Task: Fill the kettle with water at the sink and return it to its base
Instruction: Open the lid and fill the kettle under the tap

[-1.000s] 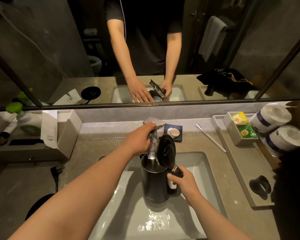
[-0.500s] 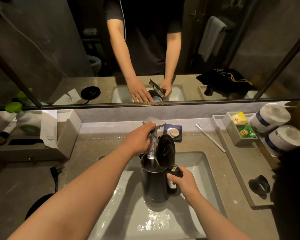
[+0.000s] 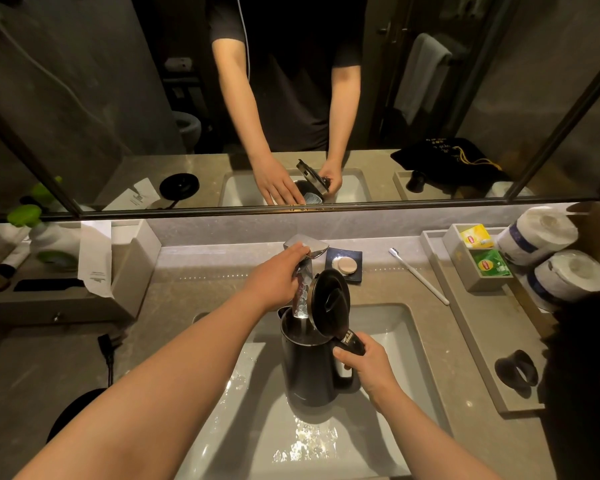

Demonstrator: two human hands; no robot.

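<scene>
A dark kettle [image 3: 309, 368] stands upright in the white sink [image 3: 406, 327] with its lid [image 3: 329, 299] flipped up. My right hand [image 3: 364, 362] grips the kettle's handle on its right side. A stream of water [image 3: 302, 296] runs from the chrome tap [image 3: 312, 245] straight into the open kettle. My left hand [image 3: 278, 275] rests on the tap's flat lever, fingers wrapped over it. The round black kettle base [image 3: 73, 417] lies on the counter at the lower left, partly hidden by my left forearm, with its cord [image 3: 108, 355] running up beside it.
A tray [image 3: 478, 341] on the right counter holds tea bags [image 3: 489, 265], toilet rolls [image 3: 565, 275] and a black ring object [image 3: 515, 370]. A toothbrush [image 3: 420, 275] and a soap dish [image 3: 345, 265] lie behind the sink. A tissue box [image 3: 129, 258] stands at left.
</scene>
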